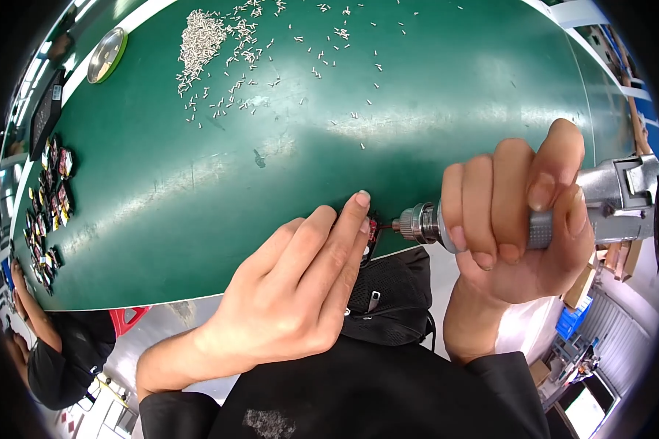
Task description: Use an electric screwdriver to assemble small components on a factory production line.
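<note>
At the near edge of the green table point(432, 95), the left hand point(293, 293) pinched a small red-and-black part point(372, 228) flat. The right hand point(520, 212), fisted tight round a power screwdriver point(608, 201), held its tip against that part. This looked like the fastening step, calling next for steady pressure; loose small metal pins point(220, 44) lay far off.

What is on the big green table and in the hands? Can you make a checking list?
Surface: green table, shiny with glare.
Job's things: silver power screwdriver gripped sideways; its tip meets a small red and black part at the table's near edge.
Clutter: small silver screws heaped and scattered at the far side; round metal dish; a row of small dark parts on the left.
Grippers: left hand pins the part with its fingertips; right hand wraps the tool.
Cables: nothing seen.
Surroundings: another person at lower left; blue crate on the right.
</note>
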{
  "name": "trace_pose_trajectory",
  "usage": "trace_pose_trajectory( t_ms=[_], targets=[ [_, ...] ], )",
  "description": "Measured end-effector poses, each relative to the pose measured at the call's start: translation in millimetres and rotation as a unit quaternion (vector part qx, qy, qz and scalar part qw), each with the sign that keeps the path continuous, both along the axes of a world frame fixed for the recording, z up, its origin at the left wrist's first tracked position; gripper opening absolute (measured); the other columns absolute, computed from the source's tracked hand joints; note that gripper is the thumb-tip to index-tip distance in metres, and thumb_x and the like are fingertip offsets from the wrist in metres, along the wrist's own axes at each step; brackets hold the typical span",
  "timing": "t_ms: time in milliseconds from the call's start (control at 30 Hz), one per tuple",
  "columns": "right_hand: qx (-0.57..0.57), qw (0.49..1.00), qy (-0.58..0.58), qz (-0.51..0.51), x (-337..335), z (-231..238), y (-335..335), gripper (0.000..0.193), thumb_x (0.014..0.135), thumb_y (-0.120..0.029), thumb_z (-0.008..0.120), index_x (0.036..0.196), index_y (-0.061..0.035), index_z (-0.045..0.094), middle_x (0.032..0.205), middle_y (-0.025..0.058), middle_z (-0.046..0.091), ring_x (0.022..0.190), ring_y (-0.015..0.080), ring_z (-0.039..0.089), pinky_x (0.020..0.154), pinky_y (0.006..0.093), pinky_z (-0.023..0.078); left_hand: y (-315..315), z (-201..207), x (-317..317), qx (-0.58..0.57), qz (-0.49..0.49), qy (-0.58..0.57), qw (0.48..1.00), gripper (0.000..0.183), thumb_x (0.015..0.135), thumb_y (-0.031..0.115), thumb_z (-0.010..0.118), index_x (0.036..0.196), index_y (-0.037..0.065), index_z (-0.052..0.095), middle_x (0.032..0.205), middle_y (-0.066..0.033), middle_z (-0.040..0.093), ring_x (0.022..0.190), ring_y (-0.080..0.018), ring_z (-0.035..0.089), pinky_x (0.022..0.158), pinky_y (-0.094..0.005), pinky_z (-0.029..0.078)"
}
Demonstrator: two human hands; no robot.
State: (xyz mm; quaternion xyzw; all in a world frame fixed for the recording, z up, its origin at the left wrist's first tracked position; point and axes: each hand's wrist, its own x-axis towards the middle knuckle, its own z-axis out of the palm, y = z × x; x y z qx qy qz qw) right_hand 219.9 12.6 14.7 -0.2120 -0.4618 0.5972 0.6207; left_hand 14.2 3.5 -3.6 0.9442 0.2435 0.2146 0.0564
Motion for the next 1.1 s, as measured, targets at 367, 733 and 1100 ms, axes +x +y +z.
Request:
trace_pose_trajectory(
  t_ms=[367,733,1100],
  targets=[
    [0.022,0.990,-0.138,0.037,-7.2,16.6,-1.0,0.016,0.089,-0.016,0.058,0.088,-0.0060,0.045,0.057,-0.0015,0.045,0.043,0.0090,0.042,0.045,0.0252,0.037,4.6,7.2,-1.9,-0.013,-0.033,-0.002,0.999,0.030,0.062,0.001,0.063,0.088,-0.013,0.063,0.107,-0.0238,0.063,0.087,-0.0277,0.058,0.065,-0.0337,0.050],
    [0.156,0.962,-0.082,0.210,-16.3,17.0,23.3,0.024,0.076,-0.010,0.075,0.062,-0.0026,0.058,0.049,0.0037,0.055,0.038,0.0158,0.050,0.039,0.0261,0.037,9.1,20.8,-13.5,-0.072,-0.054,0.015,0.996,0.033,0.068,0.005,0.063,0.097,-0.010,0.064,0.113,-0.0189,0.061,0.099,-0.0247,0.056,0.082,-0.0318,0.051],
    [0.112,0.926,0.252,0.259,26.3,-5.6,5.3,0.014,0.071,0.004,0.074,0.070,-0.0018,0.061,0.048,0.0075,0.054,0.037,0.0167,0.051,0.041,0.0278,0.044,-32.5,18.6,-133.9,-0.082,0.323,0.031,0.942,0.044,0.070,-0.001,0.070,0.113,-0.002,0.061,0.125,-0.0118,0.059,0.108,-0.0316,0.055,0.091,-0.0404,0.045]
  ],
)
